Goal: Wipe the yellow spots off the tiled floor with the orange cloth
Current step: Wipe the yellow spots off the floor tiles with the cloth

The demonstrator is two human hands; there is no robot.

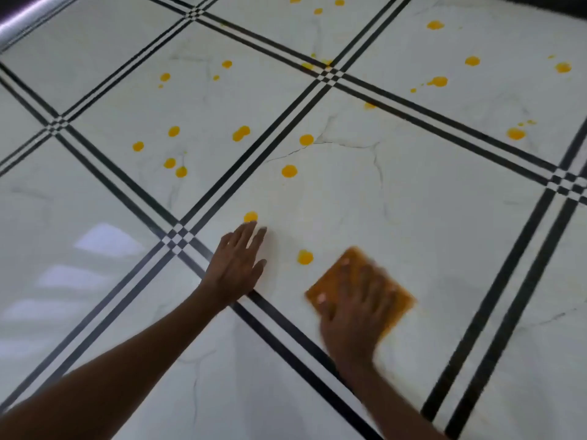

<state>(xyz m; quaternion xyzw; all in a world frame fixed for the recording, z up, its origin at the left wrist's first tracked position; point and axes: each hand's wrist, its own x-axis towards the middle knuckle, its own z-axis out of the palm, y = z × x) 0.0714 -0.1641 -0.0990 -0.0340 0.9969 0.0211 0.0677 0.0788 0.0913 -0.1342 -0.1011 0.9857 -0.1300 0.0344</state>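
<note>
Floor: glossy white marble-look tiled floor (444, 201), large squares parted by double black lines (279, 338) with small checkered crossings; pale window reflections on the near left tile.
Right hand (352, 309): nearest item, forearm entering from the lower right; palm down, fingers spread flat, pressing on the cloth rather than gripping it; outline blurred.
Orange cloth (394, 298): folded to a rough square, lying flat on the tile under the right hand, corners showing beyond the fingers; edges blurred.
Left hand (236, 265): forearm entering from the lower left; open, empty, fingers straight and close together, palm flat on the floor just left of the cloth, wrist over the double black line.
Nearest spot (305, 257): round yellow drop between the two hands, just beside the cloth's upper left corner, not touching it.
Spot by fingertips (250, 216): yellow drop right at the tips of the left hand's fingers; contact cannot be told.
Middle spots (289, 171): two more drops farther up the same tile, well apart from the cloth.
Left tile group (174, 131): scatter of yellow drops on the next tile, across the black lines.
Far spots (438, 81): more drops and small splashes on the far and right-hand tiles, up to the top edge.
Far left corner: shiny metal bar (28, 17).
</note>
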